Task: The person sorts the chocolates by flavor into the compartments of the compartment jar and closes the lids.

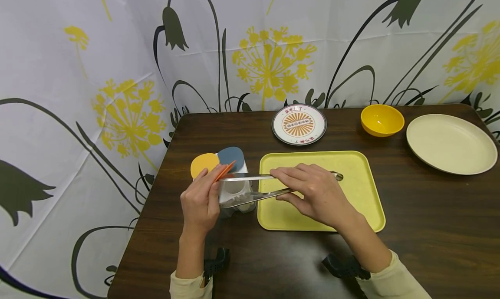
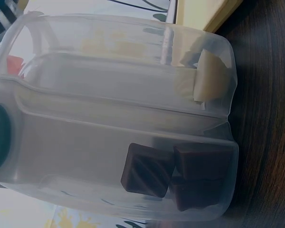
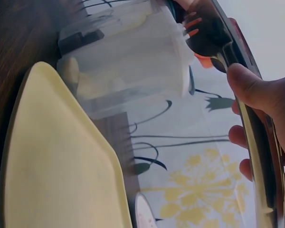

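Note:
A translucent plastic container (image 1: 234,195) with several compartments stands on the dark table, left of a yellow tray (image 1: 351,169). Its yellow lid (image 1: 204,163) and blue lid (image 1: 231,155) are flipped up. My left hand (image 1: 212,182) is at the container's left side and pinches its orange lid (image 1: 225,170). My right hand (image 1: 279,184) grips metal tongs (image 1: 250,177) over the tray, their tips reaching into the container. In the left wrist view the container (image 2: 109,118) holds brown cubes (image 2: 175,173) and a pale piece (image 2: 206,78). The right wrist view shows the tongs (image 3: 256,142), container (image 3: 128,61) and tray (image 3: 52,156).
Behind the tray lie a patterned round plate (image 1: 298,124), a yellow bowl (image 1: 382,119) and a large cream plate (image 1: 451,143) at the far right. A flower-print curtain (image 1: 117,73) hangs behind and to the left of the table.

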Action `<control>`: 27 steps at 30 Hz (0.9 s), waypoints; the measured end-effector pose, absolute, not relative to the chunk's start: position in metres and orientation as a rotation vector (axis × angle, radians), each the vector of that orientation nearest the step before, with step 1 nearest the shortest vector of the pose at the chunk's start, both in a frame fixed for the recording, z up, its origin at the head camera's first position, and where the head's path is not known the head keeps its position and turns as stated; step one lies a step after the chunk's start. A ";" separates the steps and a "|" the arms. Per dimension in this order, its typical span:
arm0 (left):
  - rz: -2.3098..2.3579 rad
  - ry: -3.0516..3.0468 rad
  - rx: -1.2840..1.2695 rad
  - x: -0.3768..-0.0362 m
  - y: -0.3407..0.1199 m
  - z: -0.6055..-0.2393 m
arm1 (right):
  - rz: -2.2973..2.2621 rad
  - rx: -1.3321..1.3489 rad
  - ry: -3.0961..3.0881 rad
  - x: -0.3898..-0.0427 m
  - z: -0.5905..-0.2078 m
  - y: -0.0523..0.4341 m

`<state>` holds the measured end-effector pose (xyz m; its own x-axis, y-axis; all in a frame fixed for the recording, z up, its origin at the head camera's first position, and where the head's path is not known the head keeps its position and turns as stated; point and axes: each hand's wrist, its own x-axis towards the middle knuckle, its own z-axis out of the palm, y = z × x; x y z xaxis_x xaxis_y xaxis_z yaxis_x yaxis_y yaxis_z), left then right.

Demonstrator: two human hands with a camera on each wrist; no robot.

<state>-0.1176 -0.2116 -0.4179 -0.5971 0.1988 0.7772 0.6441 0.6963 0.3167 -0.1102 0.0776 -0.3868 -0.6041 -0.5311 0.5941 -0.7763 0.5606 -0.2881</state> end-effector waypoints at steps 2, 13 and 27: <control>-0.768 -2.156 -0.646 -0.117 -0.212 -0.418 | 0.747 1.041 -2.364 -0.109 -0.388 0.083; -0.771 -2.167 -0.644 -0.117 -0.211 -0.417 | 0.771 0.824 -2.489 -0.100 -0.402 0.141; -0.767 -2.161 -0.644 -0.116 -0.211 -0.418 | 0.750 0.554 -2.869 -0.074 -0.431 0.197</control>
<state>-0.1165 -0.2114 -0.4176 -0.5992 0.2011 0.7750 0.6448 0.6950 0.3181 -0.0740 0.1967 -0.4308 -0.9250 -0.3171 0.2094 -0.3790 0.8097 -0.4481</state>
